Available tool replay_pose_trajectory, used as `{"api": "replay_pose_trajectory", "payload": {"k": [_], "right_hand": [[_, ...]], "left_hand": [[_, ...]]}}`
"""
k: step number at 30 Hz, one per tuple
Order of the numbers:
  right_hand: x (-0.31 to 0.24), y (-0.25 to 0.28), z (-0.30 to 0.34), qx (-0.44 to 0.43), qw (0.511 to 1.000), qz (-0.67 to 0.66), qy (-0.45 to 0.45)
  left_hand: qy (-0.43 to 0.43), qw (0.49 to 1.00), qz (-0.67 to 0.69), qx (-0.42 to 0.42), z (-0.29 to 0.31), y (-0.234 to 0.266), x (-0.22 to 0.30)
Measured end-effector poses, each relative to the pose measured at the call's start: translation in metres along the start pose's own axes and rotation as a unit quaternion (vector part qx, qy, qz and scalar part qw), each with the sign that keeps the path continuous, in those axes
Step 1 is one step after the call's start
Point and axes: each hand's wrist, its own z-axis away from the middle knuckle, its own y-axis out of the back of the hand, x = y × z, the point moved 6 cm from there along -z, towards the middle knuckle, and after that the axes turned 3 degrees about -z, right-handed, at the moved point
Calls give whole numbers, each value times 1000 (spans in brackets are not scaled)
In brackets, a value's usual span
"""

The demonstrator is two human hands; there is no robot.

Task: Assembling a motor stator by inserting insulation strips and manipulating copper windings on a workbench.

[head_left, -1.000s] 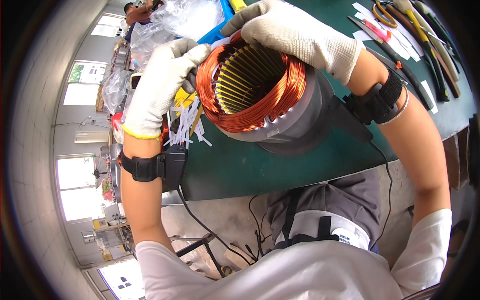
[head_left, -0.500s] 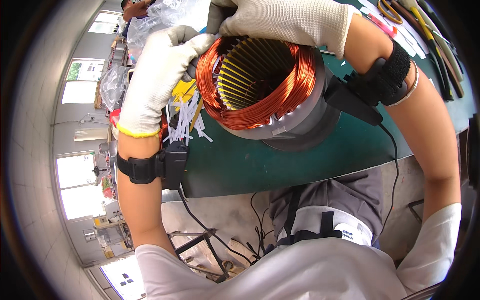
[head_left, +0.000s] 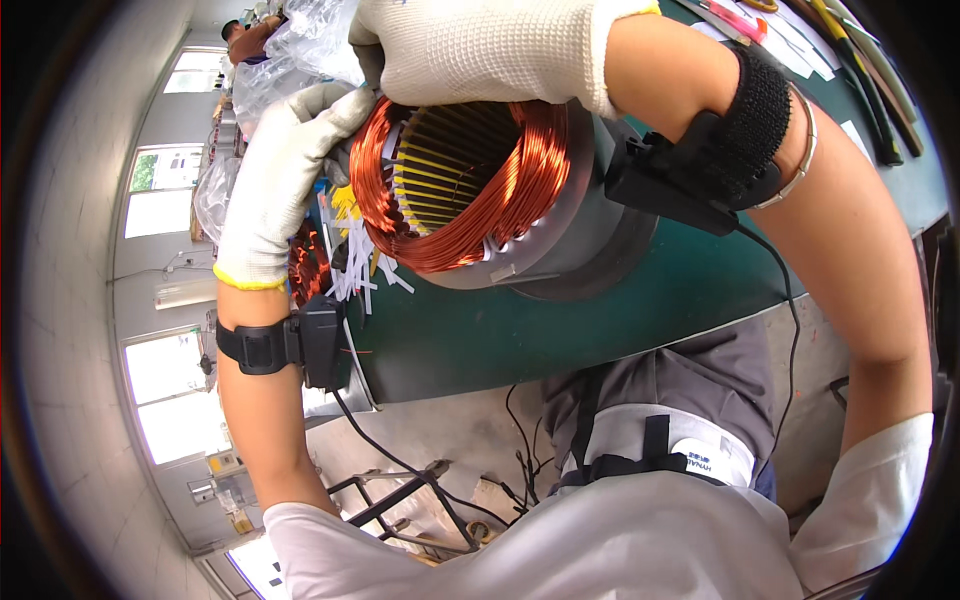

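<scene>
A grey motor stator (head_left: 560,240) stands on the green table (head_left: 600,310), its ring of copper winding (head_left: 450,230) facing me with yellow slot liners inside. My left hand (head_left: 280,180), in a white knit glove, presses on the winding's left side. My right hand (head_left: 480,50), also gloved, lies over the top of the winding and grips it. Black bands with small devices sit on both wrists.
White paper strips (head_left: 350,270) and another copper coil (head_left: 305,265) lie left of the stator. Clear plastic bags (head_left: 300,50) are piled at the far left. Hand tools (head_left: 860,70) lie at the table's right. A cable hangs below the table's near edge.
The stator and both hands now sit higher and larger in the picture. My right hand has slid further over the top of the winding.
</scene>
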Motion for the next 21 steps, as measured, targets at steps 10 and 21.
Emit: {"api": "replay_pose_trajectory", "payload": {"k": [10, 21], "right_hand": [[0, 4, 15, 107, 992, 47, 44], [-4, 15, 15, -16, 996, -7, -87]], "left_hand": [[-54, 986, -36, 156, 32, -24, 34], [-97, 988, 64, 103, 17, -22, 19]]}}
